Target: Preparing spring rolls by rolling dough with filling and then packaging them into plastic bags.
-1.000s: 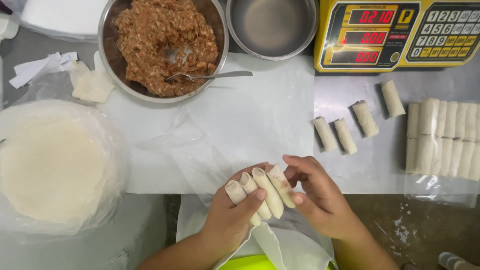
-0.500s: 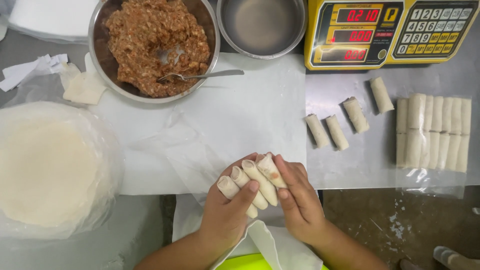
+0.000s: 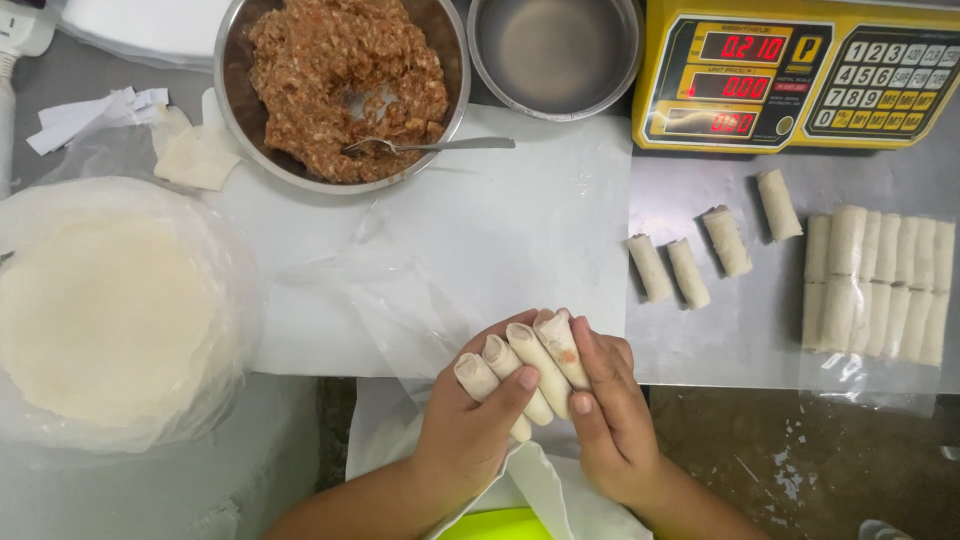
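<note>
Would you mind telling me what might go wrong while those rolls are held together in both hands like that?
The four rolls are held off the table's near edge, pinched between the left hand and right hand; one could slip and fall to the floor. Squeezing may also split a thin wrapper, since filling seems to show through one roll. Their open ends might let filling out.

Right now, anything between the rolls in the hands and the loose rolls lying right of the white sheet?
Nothing visible. The held rolls sit in the left hand and right hand; bare table lies before the loose rolls.
</note>
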